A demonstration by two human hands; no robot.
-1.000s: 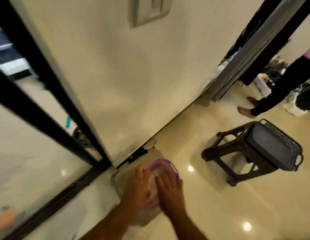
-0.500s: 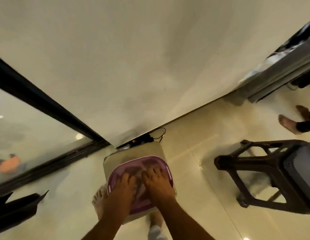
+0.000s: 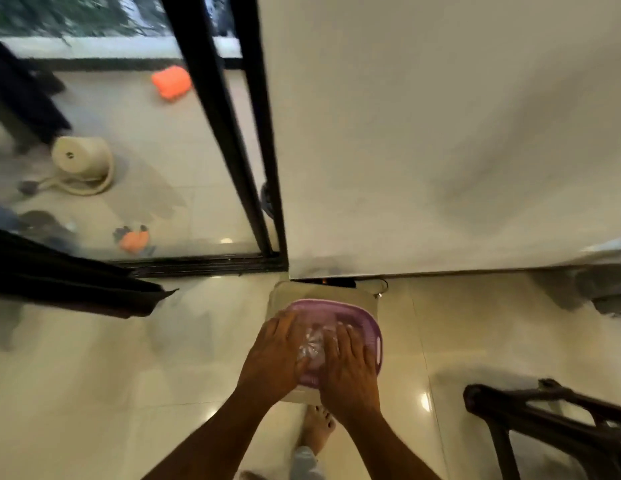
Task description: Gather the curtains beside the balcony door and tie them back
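Observation:
A dark curtain (image 3: 70, 285) hangs at the left, and its lower edge ends just above the floor beside the black-framed balcony door (image 3: 229, 140). Neither hand touches it. My left hand (image 3: 274, 355) and my right hand (image 3: 349, 365) are side by side inside a purple plastic basket (image 3: 369, 322). The basket sits on a beige box (image 3: 337, 292) against the wall. Between my fingers lies a crumpled clear plastic packet (image 3: 312, 344). Both hands touch it, but whether they grip it is hidden.
A dark plastic stool (image 3: 544, 414) stands at the lower right. My bare foot (image 3: 317, 427) is below the box. Cables (image 3: 340, 282) run behind the box at the wall base. Beyond the glass lie a rope coil (image 3: 82, 161) and orange items (image 3: 170, 81).
The view has swung left, so the balcony door and the curtain now show. Both hands stay in the purple basket, and the clear plastic packet now shows between them.

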